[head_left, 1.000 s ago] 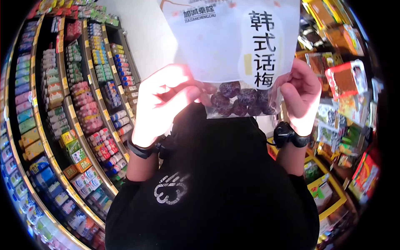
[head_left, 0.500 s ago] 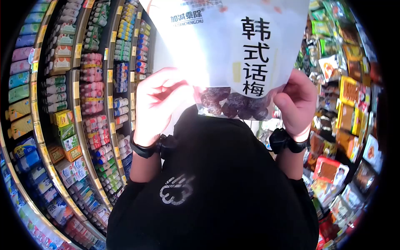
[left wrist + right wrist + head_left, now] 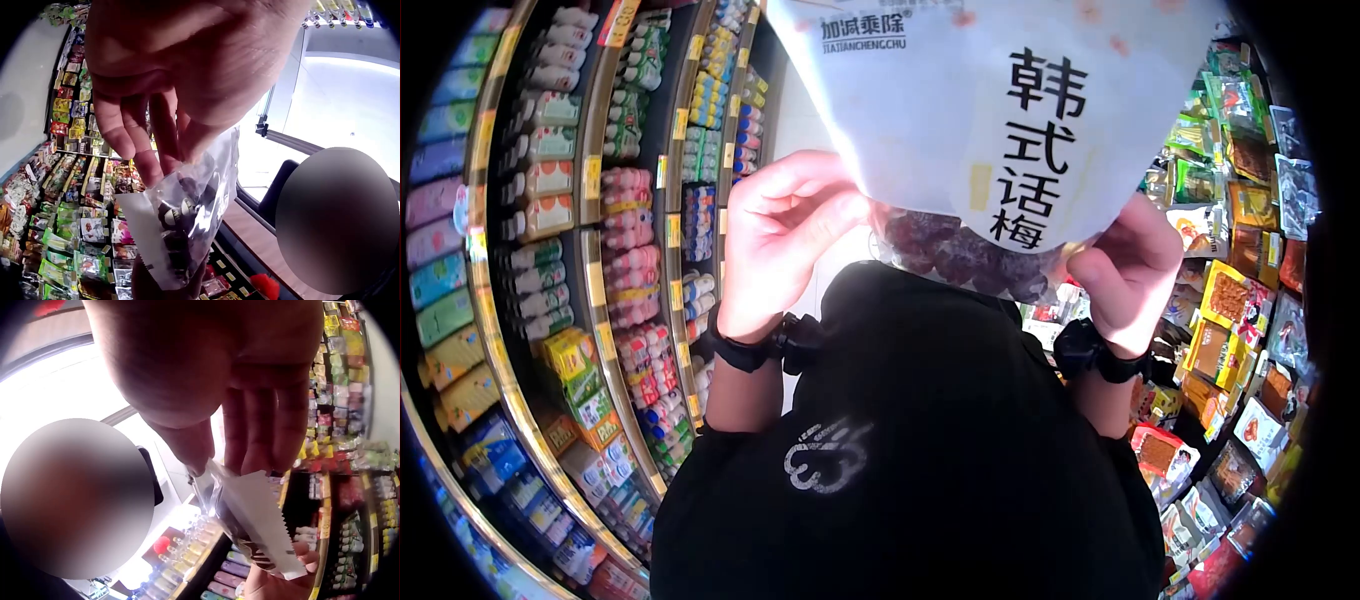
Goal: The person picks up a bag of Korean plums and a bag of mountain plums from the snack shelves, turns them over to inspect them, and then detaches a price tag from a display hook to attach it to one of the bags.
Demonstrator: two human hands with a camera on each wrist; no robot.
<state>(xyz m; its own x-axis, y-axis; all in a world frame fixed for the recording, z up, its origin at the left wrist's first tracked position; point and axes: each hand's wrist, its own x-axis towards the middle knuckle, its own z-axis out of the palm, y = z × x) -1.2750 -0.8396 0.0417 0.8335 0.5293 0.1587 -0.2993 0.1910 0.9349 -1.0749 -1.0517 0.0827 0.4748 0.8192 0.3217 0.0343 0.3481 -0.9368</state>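
A white plastic bag of dried plums [image 3: 920,120] hangs upright between both hands, its black characters facing the head camera. Dark wrinkled plums [image 3: 960,250] show through the clear strip along its bottom. My left hand [image 3: 785,235] pinches the bag's lower left edge between thumb and fingers. At the lower right edge, my right hand [image 3: 1135,265] grips it the same way. In the left wrist view the serrated end seal [image 3: 140,231] juts out below the fingers. The bag's top runs out of the head view.
Shelves of bottled drinks [image 3: 635,250] and cartons [image 3: 580,380] rise on the left. Packaged snacks [image 3: 1235,300] fill the racks on the right. A black shirt [image 3: 900,450] covers the person's torso below the bag. Black wrist straps [image 3: 745,350] sit on both wrists.
Both hands keep their hold on the bag. Its lower edge has dipped on the right, so the lettering slants. The shelves have shifted in the head view as the head turned.
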